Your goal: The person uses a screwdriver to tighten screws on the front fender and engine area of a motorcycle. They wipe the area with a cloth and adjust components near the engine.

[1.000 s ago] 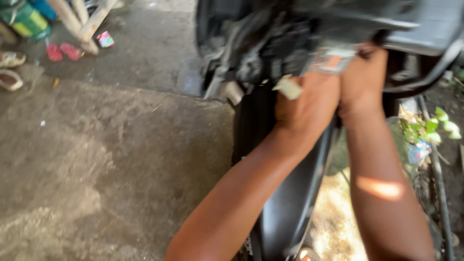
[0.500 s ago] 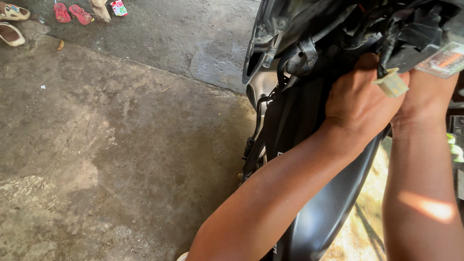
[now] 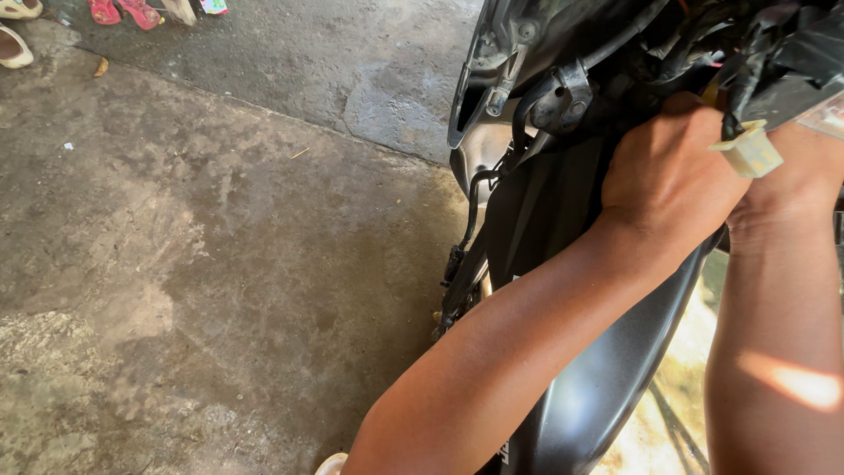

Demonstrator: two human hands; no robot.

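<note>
Both hands are up inside the open front of a black motorbike [image 3: 563, 202], where its cover is off and the wiring shows. The left hand [image 3: 668, 176] is curled into a loose fist, knuckles toward me, its fingers tucked into the tangle of black cables [image 3: 694, 44] and out of sight, so I cannot tell what it grips. The right hand [image 3: 804, 167] sits just beside it, touching it, and is mostly hidden behind a small cream plastic plug [image 3: 749, 149] that hangs from a black wire in front of the 2 hands; I cannot tell whether this hand is closed or spread. Below the forearms the grey front mudguard [image 3: 607, 378] curves down. Left of the bike lies stained concrete floor [image 3: 202, 264], with 2 pink sandals [image 3: 123, 10] and a pale shoe [image 3: 13, 48] far off at the top edge.
</note>
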